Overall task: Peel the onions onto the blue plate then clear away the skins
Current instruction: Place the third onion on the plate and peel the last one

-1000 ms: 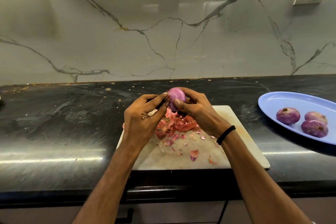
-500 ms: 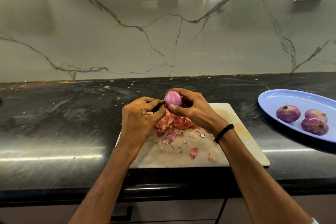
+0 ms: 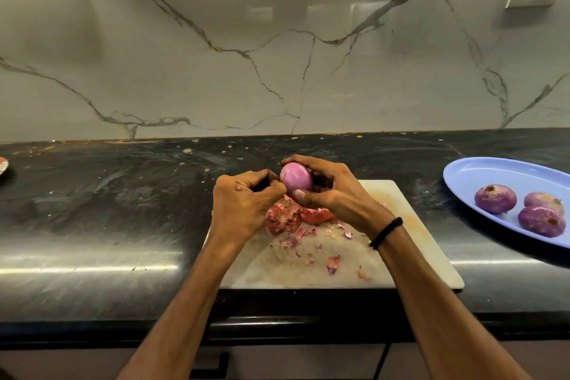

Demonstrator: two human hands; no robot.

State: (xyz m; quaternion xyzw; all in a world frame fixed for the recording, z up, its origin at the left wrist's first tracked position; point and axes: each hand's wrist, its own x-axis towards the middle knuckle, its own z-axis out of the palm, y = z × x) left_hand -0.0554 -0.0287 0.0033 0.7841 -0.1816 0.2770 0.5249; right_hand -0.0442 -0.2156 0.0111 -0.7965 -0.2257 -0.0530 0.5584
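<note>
The black countertop (image 3: 108, 194) is carrying the widest risk. Loose skin flakes (image 3: 333, 264) are lying scattered over the white chopping board (image 3: 410, 225), some toward its near edge. A careless forearm sweep would, I judge, be pushing them onto the dark stone or over the front lip, making the clearing-up slower. The hands are working close together above the far part of the board. The right hand (image 3: 333, 191) is wrapping thumb and fingers round the onion (image 3: 296, 178) and holding it in the air. The left hand (image 3: 243, 203) is curling in, with its fingertips pinching at the onion's left side. Whether a shred of skin is lying between them is too small to tell. The onion is showing smooth and glossy, so it is probably getting slippery. A hard tug from the left could be popping it out of the right hand's grip, dropping it onto the skin pile (image 3: 287, 219) just below or rolling it off the board. The blue plate (image 3: 481, 173) is the only container and is sitting well apart to the right, partly cut off by the frame. It is holding three purple onions (image 3: 495, 198) grouped close together, apparently peeled.
</note>
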